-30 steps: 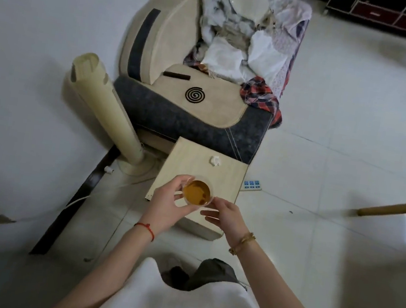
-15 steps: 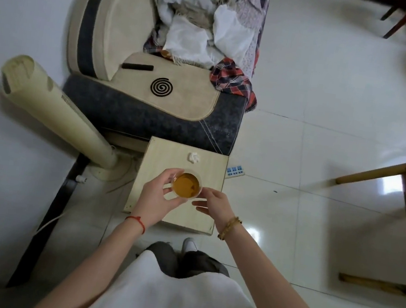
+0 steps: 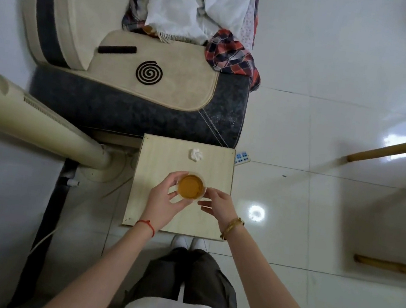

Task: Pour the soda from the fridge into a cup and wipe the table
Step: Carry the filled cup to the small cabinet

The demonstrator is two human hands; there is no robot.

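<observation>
i take the small wooden table (image 3: 208, 222) as my landmark, square and pale, right in front of my feet. far left of the table a cream tower fan (image 3: 32, 119) leans across the view, its round base just beside the table's left edge. behind the table sits a sofa (image 3: 135, 107) with a dark grey front and a beige seat cover; on the cover lie a black spiral coil (image 3: 149, 72) and a dark remote (image 3: 117, 49), and a heap of clothes (image 3: 194, 19) fills the seat behind them.

over the table's middle my left hand (image 3: 164, 202) curls around the left side of the cup (image 3: 190, 187), thumb and fingers narrowed onto its wall, holding it. the cup is clear plastic, filled with amber soda, and i cannot tell if its base touches the table top. my right hand (image 3: 218, 204) is at the cup's right side, fingers loosely spread, fingertips at the rim; i cannot tell whether they grip it.

near the table's back edge lies a crumpled white tissue (image 3: 195, 155). just off the table's back right corner a blue and white power strip (image 3: 242, 157) rests on the tiled floor (image 3: 317, 222).
</observation>
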